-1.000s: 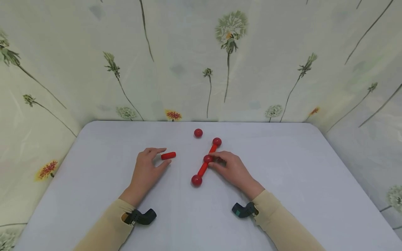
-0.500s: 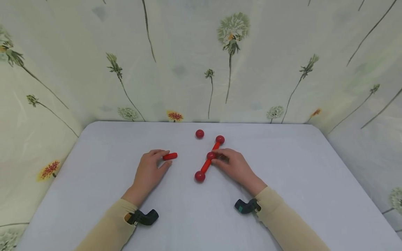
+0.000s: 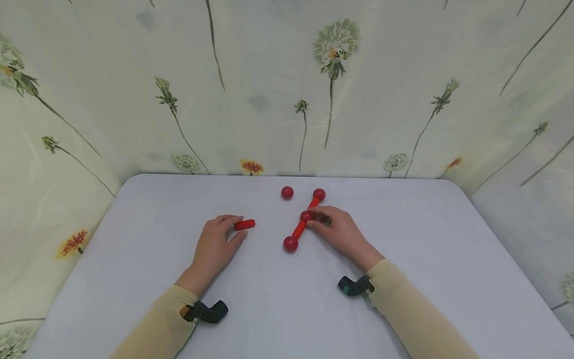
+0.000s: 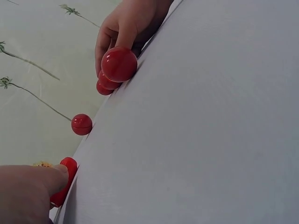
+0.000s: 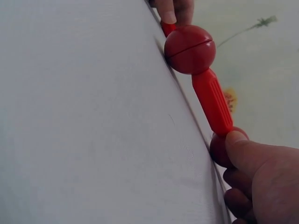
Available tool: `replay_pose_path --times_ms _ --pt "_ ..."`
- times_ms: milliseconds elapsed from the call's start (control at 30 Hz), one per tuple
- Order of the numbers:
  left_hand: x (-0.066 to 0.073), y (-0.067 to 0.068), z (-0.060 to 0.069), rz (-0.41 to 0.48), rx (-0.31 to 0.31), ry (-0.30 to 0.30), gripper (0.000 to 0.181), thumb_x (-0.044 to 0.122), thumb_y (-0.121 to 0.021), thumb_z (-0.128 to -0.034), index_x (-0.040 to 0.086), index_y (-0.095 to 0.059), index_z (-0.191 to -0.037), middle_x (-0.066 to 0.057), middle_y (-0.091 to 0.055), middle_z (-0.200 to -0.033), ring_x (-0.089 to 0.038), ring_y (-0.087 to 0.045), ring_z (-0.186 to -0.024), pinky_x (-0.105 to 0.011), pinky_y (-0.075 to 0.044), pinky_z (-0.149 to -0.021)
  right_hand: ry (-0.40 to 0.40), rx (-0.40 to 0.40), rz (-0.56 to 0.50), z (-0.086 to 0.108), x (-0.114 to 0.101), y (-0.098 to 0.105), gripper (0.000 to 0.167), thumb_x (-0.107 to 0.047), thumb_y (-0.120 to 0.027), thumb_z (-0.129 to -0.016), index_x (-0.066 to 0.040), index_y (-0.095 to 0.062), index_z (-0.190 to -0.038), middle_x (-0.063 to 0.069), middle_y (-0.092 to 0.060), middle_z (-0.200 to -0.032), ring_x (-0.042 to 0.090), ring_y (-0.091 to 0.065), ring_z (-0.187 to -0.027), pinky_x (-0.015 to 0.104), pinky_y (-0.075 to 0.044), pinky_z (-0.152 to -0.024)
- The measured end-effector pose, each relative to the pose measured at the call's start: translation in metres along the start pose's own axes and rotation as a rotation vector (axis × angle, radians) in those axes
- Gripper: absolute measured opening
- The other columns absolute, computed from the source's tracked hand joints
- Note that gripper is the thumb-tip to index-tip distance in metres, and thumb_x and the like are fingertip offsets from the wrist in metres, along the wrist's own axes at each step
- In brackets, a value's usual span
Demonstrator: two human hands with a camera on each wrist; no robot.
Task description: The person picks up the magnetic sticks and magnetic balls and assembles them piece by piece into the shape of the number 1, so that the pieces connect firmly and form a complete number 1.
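My right hand (image 3: 343, 232) pinches the middle red ball (image 3: 306, 216) of a straight piece made of red balls and red rods. Its near ball (image 3: 290, 244) and far ball (image 3: 319, 194) sit at the two ends; a grooved rod (image 5: 212, 100) shows close up in the right wrist view. On the left, my left hand (image 3: 216, 247) spreads loosely around a loose short red rod (image 3: 244, 225) on the table. The forefinger touches the rod's left end, while the thumb lies just on its near side, with a small gap in the head view.
A single loose red ball (image 3: 287, 192) lies near the back edge of the white table (image 3: 278, 309). Behind the table rises a pale curtain (image 3: 260, 75) printed with dandelions. Each wrist carries a black camera mount (image 3: 210, 312).
My right hand has moved the ball-and-rod piece slightly away and to the right. The left hand's fingers have drawn in from a wider spread, and the forefinger has come onto the loose rod.
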State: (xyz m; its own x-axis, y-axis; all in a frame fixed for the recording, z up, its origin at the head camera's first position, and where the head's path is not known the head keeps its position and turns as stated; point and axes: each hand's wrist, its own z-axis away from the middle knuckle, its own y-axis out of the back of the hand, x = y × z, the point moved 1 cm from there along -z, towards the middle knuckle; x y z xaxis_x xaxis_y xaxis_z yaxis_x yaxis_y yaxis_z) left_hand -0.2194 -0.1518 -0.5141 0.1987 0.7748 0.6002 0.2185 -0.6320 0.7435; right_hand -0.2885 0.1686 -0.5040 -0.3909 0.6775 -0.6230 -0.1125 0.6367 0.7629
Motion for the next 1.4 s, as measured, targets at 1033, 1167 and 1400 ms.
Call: replay_pose_path --times_ms 1033,1167,1400 --pt "0.0 0.0 -0.001 -0.033 0.018 0.009 0.027 0.027 -0.075 -0.0892 0.013 -0.073 -0.112 -0.003 -0.067 -0.104 -0.03 -0.05 -0.108 -0.044 -0.04 -0.093 -0.038 0.041 -0.063 -0.005 0.011 -0.003 0.038 -0.034 -0.074 -0.09 -0.023 -0.067 -0.125 -0.009 -0.065 -0.108 0.014 -0.058 -0.096 0.036 -0.051 -0.084" --pt "0.002 0.001 0.0 -0.035 0.022 -0.004 0.03 0.027 -0.076 -0.0889 0.012 -0.073 -0.115 -0.004 -0.068 -0.103 -0.031 -0.051 -0.107 -0.045 -0.041 -0.092 -0.033 0.039 -0.051 -0.005 0.01 -0.002 0.038 -0.034 -0.074 -0.09 -0.022 -0.066 -0.126 -0.009 -0.065 -0.109 0.014 -0.058 -0.096 0.036 -0.051 -0.085" --pt "0.002 0.0 0.0 -0.022 0.038 -0.029 0.026 0.026 -0.076 -0.0882 0.012 -0.075 -0.11 -0.005 -0.066 -0.099 -0.03 -0.052 -0.102 -0.044 -0.042 -0.087 -0.038 0.034 -0.054 -0.005 0.01 0.0 0.039 -0.035 -0.073 -0.09 -0.024 -0.066 -0.127 -0.01 -0.065 -0.108 0.013 -0.058 -0.097 0.036 -0.051 -0.085"
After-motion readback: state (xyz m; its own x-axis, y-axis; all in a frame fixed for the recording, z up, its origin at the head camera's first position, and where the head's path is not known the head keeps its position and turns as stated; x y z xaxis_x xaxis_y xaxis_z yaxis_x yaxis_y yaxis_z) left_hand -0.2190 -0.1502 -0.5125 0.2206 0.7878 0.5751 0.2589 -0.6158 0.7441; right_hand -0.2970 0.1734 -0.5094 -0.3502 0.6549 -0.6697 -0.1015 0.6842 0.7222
